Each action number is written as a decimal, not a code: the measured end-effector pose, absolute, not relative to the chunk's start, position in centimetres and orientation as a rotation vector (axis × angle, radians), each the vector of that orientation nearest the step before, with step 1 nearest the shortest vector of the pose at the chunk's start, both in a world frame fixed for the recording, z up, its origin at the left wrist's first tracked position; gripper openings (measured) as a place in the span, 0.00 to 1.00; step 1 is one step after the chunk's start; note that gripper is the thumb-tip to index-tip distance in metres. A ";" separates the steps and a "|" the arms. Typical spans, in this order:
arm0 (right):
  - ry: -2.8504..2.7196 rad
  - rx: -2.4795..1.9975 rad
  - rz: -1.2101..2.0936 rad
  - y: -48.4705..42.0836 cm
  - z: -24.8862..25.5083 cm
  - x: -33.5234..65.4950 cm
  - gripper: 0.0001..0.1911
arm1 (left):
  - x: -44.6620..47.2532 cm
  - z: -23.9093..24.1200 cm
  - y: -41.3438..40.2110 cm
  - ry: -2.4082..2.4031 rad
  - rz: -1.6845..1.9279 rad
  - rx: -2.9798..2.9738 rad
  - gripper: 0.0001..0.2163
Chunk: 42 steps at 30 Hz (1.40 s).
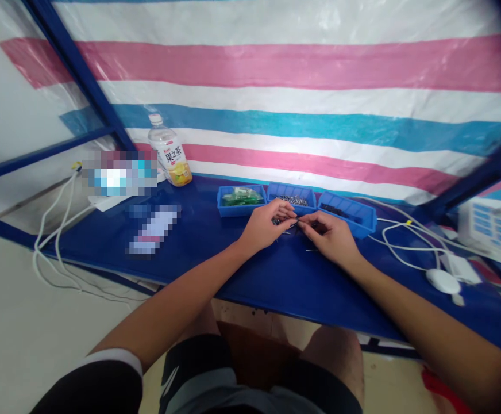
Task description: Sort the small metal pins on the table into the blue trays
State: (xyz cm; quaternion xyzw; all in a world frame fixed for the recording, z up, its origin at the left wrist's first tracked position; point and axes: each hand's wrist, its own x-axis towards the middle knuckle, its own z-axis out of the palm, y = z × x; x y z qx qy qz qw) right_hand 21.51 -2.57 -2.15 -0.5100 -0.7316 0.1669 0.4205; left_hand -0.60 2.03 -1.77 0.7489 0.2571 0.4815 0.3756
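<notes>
My left hand (266,225) and my right hand (331,234) meet over the blue table, just in front of three small blue bins. The fingertips of both are pinched close together around something small and dark, too tiny to name. Thin metallic pieces show below the left fingers, and another thin piece (311,250) lies under the right hand. In the left bin (221,210) are green and clear packets. Many small silvery metal pieces (292,200) fill part of the middle bin (272,188). Small black pieces (334,210) lie in the right bin (367,217).
A drink bottle (172,152) stands at the back left, near a blurred-out flat object (153,230). White cables (399,244), a round white device (443,282) and a white box with blue squares (489,230) are at the right. Blue frame bars (82,75) and a striped sheet (276,63) enclose the table.
</notes>
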 end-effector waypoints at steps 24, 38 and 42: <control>-1.577 -1.344 0.553 -2.6 -1.3 22.0 0.17 | -0.8 -1.2 2.0 0.890 1.284 1.964 0.12; -2.280 -1.137 0.102 -1.7 -2.6 22.2 0.14 | -0.9 -0.9 1.9 0.891 1.267 1.947 0.12; -2.261 -1.154 0.134 -1.6 -2.5 22.3 0.12 | -0.9 -1.0 1.9 0.890 1.261 1.945 0.12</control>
